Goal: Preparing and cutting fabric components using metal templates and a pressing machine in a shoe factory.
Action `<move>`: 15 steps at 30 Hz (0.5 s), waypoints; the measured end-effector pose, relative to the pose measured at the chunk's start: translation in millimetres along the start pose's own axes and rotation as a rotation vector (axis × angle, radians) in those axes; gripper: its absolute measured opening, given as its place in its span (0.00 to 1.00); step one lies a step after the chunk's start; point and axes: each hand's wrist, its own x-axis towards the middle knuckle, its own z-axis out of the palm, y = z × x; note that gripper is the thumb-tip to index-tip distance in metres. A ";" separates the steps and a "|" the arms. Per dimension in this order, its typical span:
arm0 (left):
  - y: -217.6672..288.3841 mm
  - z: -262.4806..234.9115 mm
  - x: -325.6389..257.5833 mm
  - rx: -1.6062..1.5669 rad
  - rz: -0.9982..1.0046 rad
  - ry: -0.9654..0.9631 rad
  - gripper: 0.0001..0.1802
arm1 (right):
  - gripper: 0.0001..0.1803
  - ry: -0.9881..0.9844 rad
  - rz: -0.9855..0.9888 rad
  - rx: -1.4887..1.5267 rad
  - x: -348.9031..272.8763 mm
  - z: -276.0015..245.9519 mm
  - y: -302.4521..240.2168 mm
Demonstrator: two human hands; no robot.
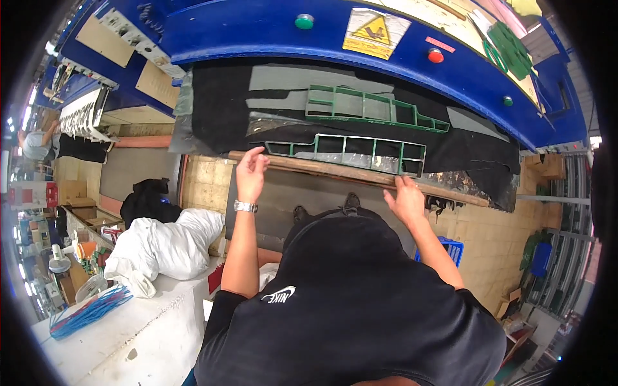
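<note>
My left hand (250, 172) is at the left end of a wooden strip (322, 168), fingers loosely bent and thumb apart, with nothing visible in it. On the right, my right hand (408, 199) has its fingertips at the strip, close to the right end of the nearer green metal cutting die (373, 153). Its thumb stands away from the fingers. This die lies along the front edge, on black sheet material (219, 106). Behind it, a second green cutting die (380, 109) lies over grey and black areas.
A blue machine beam (251, 32) with a green button (304, 22) and a red button (436, 56) spans the far side. White sacks (170, 248) lie at left, near blue strands (90, 314) on a white surface. A blue crate (450, 249) stands at right. Another person (38, 147) is at far left.
</note>
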 end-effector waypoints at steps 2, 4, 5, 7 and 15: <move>10.0 10.4 7.2 0.029 0.056 0.010 0.13 | 0.21 -0.128 -0.116 0.096 6.5 -17.6 10.6; 18.0 23.1 10.1 0.073 0.056 0.011 0.13 | 0.18 -0.152 -0.174 0.197 22.2 -33.2 28.2; 24.8 30.9 10.0 0.097 0.020 0.011 0.13 | 0.17 -0.153 -0.148 0.329 33.4 -44.8 32.8; 33.1 47.0 12.1 0.098 -0.031 -0.008 0.13 | 0.16 -0.051 -0.142 0.445 58.9 -58.0 44.8; 44.5 74.5 16.6 0.162 -0.091 0.047 0.13 | 0.19 0.061 -0.233 0.328 149.8 -70.5 87.5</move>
